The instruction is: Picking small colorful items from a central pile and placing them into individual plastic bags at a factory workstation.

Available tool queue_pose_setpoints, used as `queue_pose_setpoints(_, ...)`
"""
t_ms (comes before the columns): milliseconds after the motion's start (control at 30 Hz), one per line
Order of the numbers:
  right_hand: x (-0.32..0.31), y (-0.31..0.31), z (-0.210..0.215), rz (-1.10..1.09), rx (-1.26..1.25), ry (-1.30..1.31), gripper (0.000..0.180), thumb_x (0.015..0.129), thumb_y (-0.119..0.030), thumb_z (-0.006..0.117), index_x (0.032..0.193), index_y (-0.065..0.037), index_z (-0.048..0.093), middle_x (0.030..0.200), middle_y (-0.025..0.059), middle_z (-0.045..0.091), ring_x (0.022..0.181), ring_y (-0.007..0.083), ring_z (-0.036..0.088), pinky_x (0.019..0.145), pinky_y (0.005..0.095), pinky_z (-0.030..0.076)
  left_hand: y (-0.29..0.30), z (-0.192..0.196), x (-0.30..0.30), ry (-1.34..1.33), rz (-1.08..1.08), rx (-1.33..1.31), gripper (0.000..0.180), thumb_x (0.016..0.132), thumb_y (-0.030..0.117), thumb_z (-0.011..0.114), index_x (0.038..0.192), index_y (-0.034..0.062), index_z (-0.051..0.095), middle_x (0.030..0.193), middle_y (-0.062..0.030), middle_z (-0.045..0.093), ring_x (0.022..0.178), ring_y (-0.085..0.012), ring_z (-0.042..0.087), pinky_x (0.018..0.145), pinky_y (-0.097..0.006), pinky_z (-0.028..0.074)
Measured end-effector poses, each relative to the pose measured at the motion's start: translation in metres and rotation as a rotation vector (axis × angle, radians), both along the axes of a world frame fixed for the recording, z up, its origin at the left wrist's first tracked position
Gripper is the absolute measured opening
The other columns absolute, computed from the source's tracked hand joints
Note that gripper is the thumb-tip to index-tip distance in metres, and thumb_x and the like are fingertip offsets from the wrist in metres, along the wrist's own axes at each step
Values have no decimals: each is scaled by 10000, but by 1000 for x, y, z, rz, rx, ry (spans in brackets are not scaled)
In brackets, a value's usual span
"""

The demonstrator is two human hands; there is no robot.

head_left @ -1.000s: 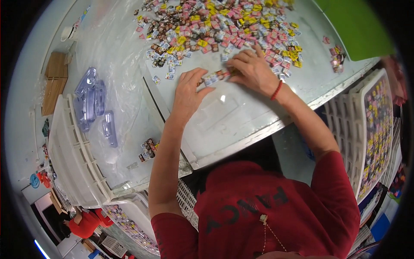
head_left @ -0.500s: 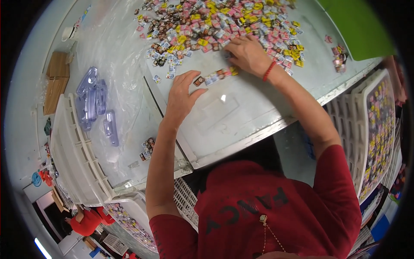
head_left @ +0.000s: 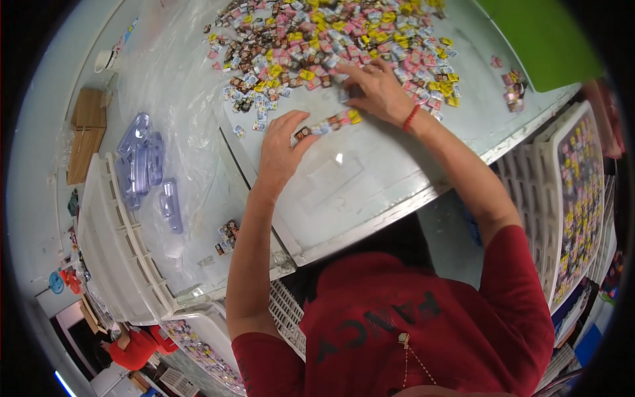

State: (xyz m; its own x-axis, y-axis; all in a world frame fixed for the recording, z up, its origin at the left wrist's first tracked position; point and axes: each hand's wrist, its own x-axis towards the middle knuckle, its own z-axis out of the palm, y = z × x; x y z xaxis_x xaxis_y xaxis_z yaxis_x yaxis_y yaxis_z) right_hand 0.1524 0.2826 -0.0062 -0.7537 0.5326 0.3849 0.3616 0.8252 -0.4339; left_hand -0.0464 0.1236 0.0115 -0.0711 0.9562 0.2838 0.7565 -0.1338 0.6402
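A big heap of small coloured square pieces (head_left: 331, 40), pink, yellow, brown and white, covers the far part of a pale table top (head_left: 397, 165). A short row of the pieces (head_left: 327, 124) lies in a line in front of the heap. My left hand (head_left: 281, 149) rests flat on the table, its fingertips touching the left end of that row. My right hand (head_left: 377, 89) lies at the near edge of the heap, fingers bent over some pieces just beyond the row's right end. A red band circles my right wrist (head_left: 411, 118).
Clear plastic blister shells (head_left: 142, 159) lie on a clear plastic sheet at the left. A white slatted crate (head_left: 112, 245) stands beside them, another crate (head_left: 575, 192) of coloured pieces at the right. Brown cardboard (head_left: 86, 132) sits far left. A green sheet (head_left: 542, 40) lies at the top right.
My right hand has moved away from the row up to the edge of the heap. My left hand stayed at the row's left end.
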Motion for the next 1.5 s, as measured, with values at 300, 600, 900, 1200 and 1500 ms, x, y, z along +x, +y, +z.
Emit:
queue_pose_setpoints(300,-1,-9,-2,-32,8,24,637,739,-94,706,1308,-73,419,1010,62,688,1022,281,585,991,463,325,70,-12,19,256,-209,126,266,780,88,685,1039,34,652,1102,-134,634,1048,-325,568,919,-388,457)
queue_pose_setpoints(600,11,0,-1,31,75,7,285,759,-68,689,1039,-69,638,1049,75,635,1026,258,568,978,418,364,58,-15,8,170,-52,166,199,804,122,684,979,27,673,1004,-121,658,971,-307,607,837,-382,487)
queue_pose_setpoints(900,5,0,-5,25,126,40,202,759,-85,701,957,-84,663,1004,60,615,982,232,565,957,405,368,42,8,-62,19,412,71,119,788,70,669,895,18,659,883,-134,641,852,-309,605,757,-407,479)
queue_pose_setpoints(1200,4,-4,-6,-3,128,45,201,785,-60,670,985,-64,654,1008,69,601,994,235,559,970,409,361,62,-2,-49,400,224,80,127,776,148,690,861,55,700,816,-103,628,850,-295,594,778,-397,472)
queue_pose_setpoints(1500,5,-4,-5,-11,118,48,217,780,-44,662,996,-62,649,1010,71,596,997,234,552,983,417,348,86,4,-36,319,215,128,150,754,158,712,859,51,699,861,-122,625,880,-305,589,811,-406,460)
